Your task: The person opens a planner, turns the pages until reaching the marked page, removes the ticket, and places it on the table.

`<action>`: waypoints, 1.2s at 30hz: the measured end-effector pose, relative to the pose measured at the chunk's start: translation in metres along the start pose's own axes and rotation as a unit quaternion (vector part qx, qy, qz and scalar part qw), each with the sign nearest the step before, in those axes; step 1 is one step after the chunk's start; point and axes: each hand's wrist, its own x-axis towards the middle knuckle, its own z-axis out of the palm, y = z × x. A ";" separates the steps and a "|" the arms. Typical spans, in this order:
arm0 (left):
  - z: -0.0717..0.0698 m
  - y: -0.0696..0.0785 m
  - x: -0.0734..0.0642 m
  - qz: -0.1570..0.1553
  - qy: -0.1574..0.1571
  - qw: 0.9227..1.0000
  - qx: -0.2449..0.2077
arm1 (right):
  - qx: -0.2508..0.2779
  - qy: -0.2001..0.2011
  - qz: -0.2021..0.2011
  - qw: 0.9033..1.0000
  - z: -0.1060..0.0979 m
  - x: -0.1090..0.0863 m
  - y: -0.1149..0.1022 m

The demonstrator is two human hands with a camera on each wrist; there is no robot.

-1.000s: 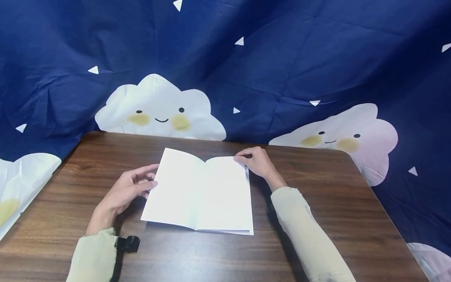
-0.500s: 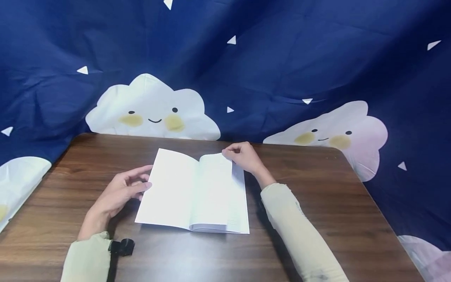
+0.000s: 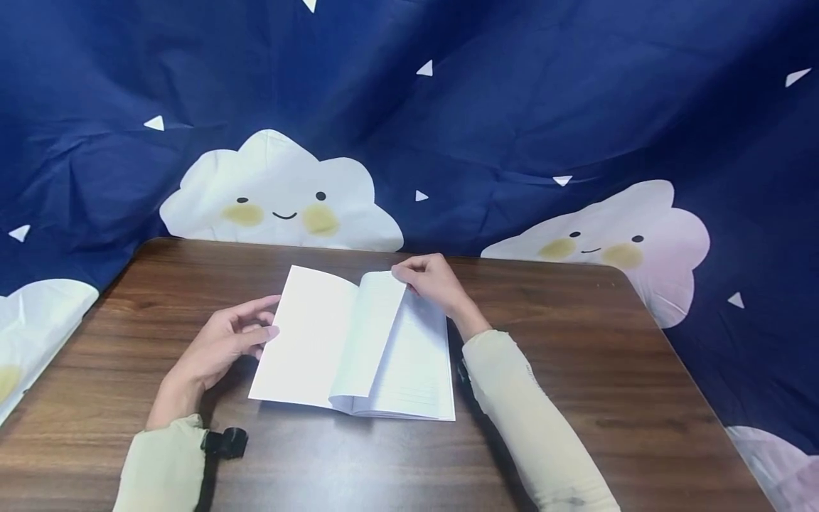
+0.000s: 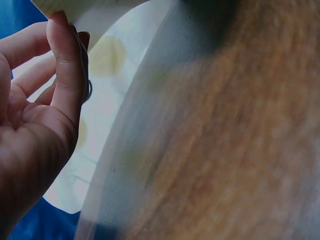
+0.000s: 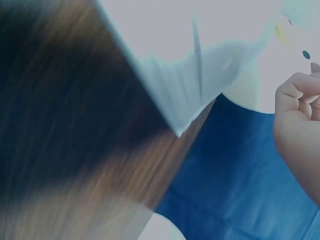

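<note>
An open notebook with white pages lies on the wooden table in the head view. My left hand holds its left edge, thumb on the page and the other fingers at and behind the edge. At the top of the left wrist view, the thumb tip meets the notebook's edge. With thumb and forefinger, my right hand pinches the top right corner of a raised page. That page curves leftward over the spine, baring a faintly lined page beneath. The notebook's corner also shows in the right wrist view.
The brown wooden table has rounded far corners. Behind it hangs a dark blue curtain printed with smiling clouds and white triangles. A black strap device sits at the left sleeve cuff.
My right hand has moved left, lifting the right-hand page and bending it toward the spine; the page below has come into view. My left hand keeps its place on the left edge.
</note>
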 end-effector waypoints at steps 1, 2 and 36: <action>-0.001 0.000 0.000 0.000 0.001 1.000 0.000 | 0.003 -0.001 0.000 1.000 0.003 0.001 -0.001; -0.001 0.001 0.000 -0.001 0.002 1.000 0.000 | 0.006 -0.001 0.000 1.000 0.006 0.001 -0.003; -0.002 0.003 -0.001 0.018 -0.011 0.999 -0.026 | -0.012 -0.029 -0.011 0.999 0.089 0.012 -0.020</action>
